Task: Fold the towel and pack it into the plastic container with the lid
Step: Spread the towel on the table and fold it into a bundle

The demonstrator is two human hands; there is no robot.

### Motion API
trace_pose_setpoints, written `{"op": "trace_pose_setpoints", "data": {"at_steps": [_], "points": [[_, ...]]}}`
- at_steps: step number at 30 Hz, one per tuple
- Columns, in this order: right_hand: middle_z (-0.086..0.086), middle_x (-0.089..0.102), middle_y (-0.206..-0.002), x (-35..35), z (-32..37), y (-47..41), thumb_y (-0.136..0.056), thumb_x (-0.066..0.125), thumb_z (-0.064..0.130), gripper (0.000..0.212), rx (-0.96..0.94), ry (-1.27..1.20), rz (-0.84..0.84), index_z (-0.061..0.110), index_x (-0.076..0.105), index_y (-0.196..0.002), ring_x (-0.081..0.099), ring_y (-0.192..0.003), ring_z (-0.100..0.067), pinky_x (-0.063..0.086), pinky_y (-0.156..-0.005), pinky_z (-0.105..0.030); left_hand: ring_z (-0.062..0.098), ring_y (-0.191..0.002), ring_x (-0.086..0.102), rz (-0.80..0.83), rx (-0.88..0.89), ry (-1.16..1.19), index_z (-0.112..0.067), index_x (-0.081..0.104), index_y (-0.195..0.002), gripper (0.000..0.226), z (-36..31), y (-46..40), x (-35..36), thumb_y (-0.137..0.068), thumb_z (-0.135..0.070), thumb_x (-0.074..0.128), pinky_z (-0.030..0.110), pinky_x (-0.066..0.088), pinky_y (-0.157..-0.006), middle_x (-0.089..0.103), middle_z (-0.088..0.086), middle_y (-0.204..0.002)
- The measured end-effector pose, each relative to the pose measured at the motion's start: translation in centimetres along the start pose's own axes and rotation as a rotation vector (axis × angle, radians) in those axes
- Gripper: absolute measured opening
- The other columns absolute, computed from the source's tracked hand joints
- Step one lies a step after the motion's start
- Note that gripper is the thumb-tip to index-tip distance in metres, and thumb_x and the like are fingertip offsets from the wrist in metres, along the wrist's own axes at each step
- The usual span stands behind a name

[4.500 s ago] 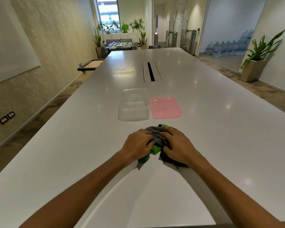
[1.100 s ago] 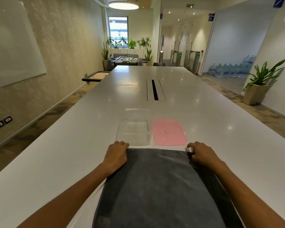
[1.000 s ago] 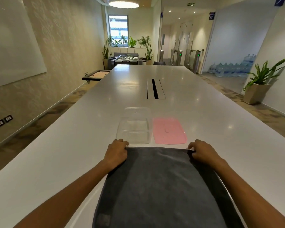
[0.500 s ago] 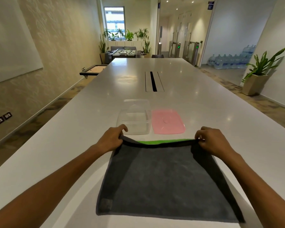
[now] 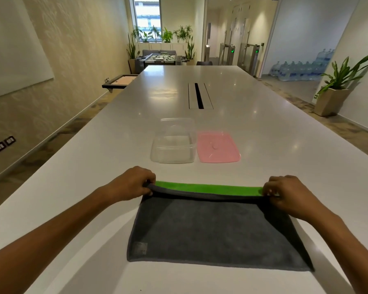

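A grey towel (image 5: 217,232) with a green underside lies spread on the white table (image 5: 274,145) in front of me. My left hand (image 5: 134,183) pinches its far left corner, and my right hand (image 5: 285,192) pinches its far right corner. The far edge is lifted off the table and curls toward me, showing a green strip. Beyond the towel stands the clear plastic container (image 5: 173,143), open and with nothing in it. Its pink lid (image 5: 218,147) lies flat on the table just to the right of it.
A cable slot (image 5: 199,95) is set into the table farther back. The table's left edge runs along a walkway by the wall. A potted plant (image 5: 336,90) stands on the floor to the right.
The towel went from a bunched bundle to lying flat. Both hands then gripped its far corners and have raised the far edge, drawing it toward me so the green side shows.
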State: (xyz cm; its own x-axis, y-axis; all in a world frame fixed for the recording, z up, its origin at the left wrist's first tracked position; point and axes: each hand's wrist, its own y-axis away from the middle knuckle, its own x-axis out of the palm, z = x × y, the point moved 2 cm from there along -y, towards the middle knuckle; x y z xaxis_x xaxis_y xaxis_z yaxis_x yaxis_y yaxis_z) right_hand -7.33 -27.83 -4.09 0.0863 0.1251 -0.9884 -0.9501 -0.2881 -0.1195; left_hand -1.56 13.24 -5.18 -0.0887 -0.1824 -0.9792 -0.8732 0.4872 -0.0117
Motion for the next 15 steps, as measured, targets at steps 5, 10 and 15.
{"op": "trace_pose_setpoints", "data": {"at_steps": [5, 10, 15], "points": [[0.017, 0.049, -0.073, 1.3, -0.1, 0.4, -0.073, 0.064, 0.024, 0.017, 0.041, 0.082, 0.109, 0.032, 0.069, -0.088, 0.045, -0.062, -0.005, 0.031, -0.076, -0.025, 0.011, -0.08, 0.055, 0.101, 0.037, -0.16, -0.023, 0.066, -0.085, 0.024, -0.1, 0.3, 0.2, -0.076, -0.045, 0.068, 0.025, 0.044, -0.071, 0.062, -0.01, -0.083], [0.011, 0.059, -0.084, 0.6, 1.7, 0.4, -0.064, 0.046, 0.049, 0.041, 0.039, 0.121, 0.173, 0.031, 0.067, -0.094, 0.062, -0.083, -0.016, 0.037, -0.084, -0.03, 0.013, -0.071, 0.057, -0.001, 0.058, -0.188, -0.019, 0.07, -0.076, 0.063, -2.4, 0.2, -0.6, -0.075, -0.071, 0.033, 0.03, 0.042, -0.067, 0.063, -0.003, -0.074], [-0.005, 0.065, -0.112, 2.1, 7.7, -2.2, -0.077, 0.023, 0.053, 0.066, -0.107, -0.096, 0.056, 0.016, 0.064, -0.113, 0.062, -0.098, -0.027, 0.045, -0.09, -0.038, 0.022, -0.11, 0.057, -0.184, 0.077, 0.189, -0.013, 0.067, -0.112, 0.044, -7.0, -1.4, 1.8, -0.092, -0.042, 0.039, 0.032, 0.043, -0.097, 0.065, 0.004, -0.118]]}}
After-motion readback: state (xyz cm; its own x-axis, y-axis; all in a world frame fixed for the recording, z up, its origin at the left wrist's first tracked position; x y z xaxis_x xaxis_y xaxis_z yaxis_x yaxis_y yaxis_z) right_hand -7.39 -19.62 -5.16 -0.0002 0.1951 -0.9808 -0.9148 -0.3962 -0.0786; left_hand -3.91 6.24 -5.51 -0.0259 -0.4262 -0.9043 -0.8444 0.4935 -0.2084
